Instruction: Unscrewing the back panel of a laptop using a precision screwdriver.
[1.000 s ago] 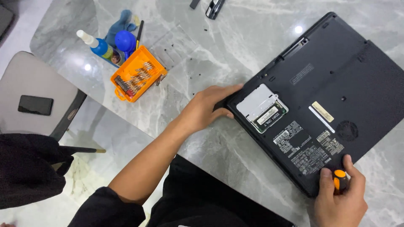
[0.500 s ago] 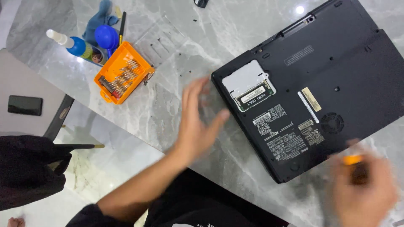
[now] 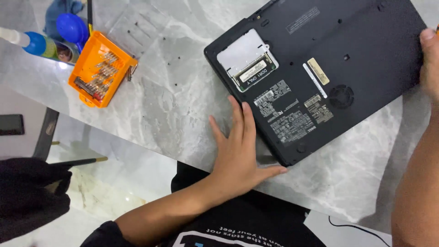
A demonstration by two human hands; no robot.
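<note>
Lying upside down on the grey marble worktop (image 3: 155, 110), the black laptop (image 3: 366, 68) shows white stickers and one small gold label. The left hand (image 3: 238, 155) rests flat, fingers spread, touching its near edge. The right hand (image 3: 430, 59) touches the far corner; I cannot tell its grip. An orange bit box (image 3: 101, 68) sits well apart.

You are at a makeshift repair bench in what looks like a home or small office: a grey marble-patterned table (image 3: 151, 105) carries an upturned black laptop (image 3: 320, 68) with one cover off, an orange case of screwdriver bits (image 3: 101, 68), loose screws (image 3: 176, 59) and a squeeze bottle (image 3: 27, 42). Below you lie a pale polished floor (image 3: 98, 183) and a chair (image 3: 43, 132).
</note>
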